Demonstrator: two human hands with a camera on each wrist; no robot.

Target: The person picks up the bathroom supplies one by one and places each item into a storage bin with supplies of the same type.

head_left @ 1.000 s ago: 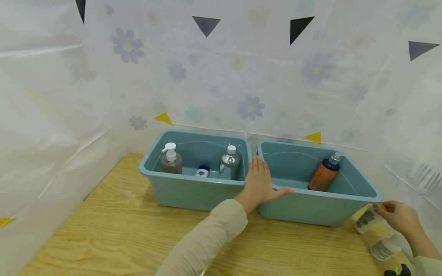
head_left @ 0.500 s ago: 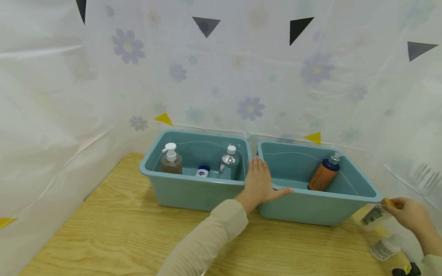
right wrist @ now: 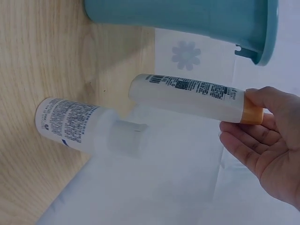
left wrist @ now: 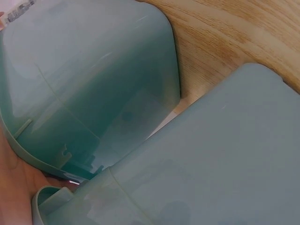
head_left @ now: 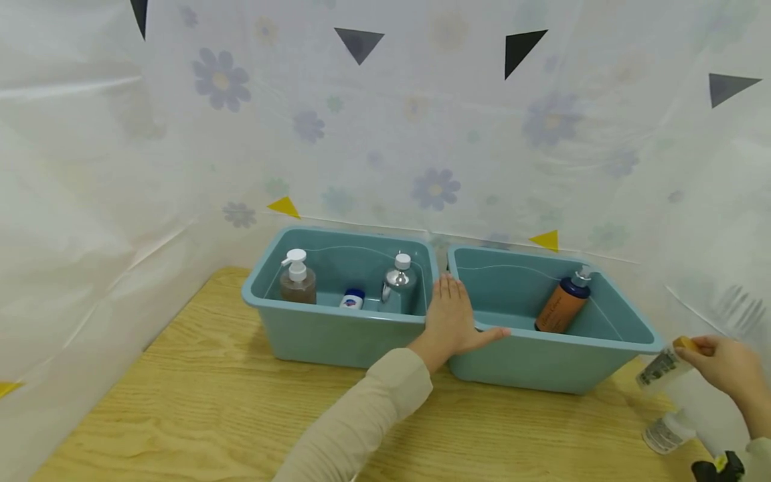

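Note:
My left hand (head_left: pixel 450 316) lies with straight fingers across the neighbouring rims of two blue-green plastic bins, the left bin (head_left: pixel 337 338) and the right bin (head_left: pixel 524 365). At the table's right side my right hand (head_left: pixel 725 368) pinches the orange cap of a white bottle (right wrist: pixel 187 97) with printed text. That bottle is tilted and held off the table, beside the right bin's outer end. Below it a second white bottle (right wrist: pixel 70 123) with a pale cap stands on the table. The left wrist view shows mostly the outer walls of the bins.
Inside the left bin are a pump bottle (head_left: pixel 298 284), a small white container with a blue lid (head_left: pixel 353 299) and a clear bottle (head_left: pixel 399 284). An orange pump bottle (head_left: pixel 563 304) leans in the right bin. A black object (head_left: pixel 718 467) shows at lower right.
My right hand has lifted the orange-capped bottle and carried it a little to the right, away from the bin. My left hand has stayed in place on the rims.

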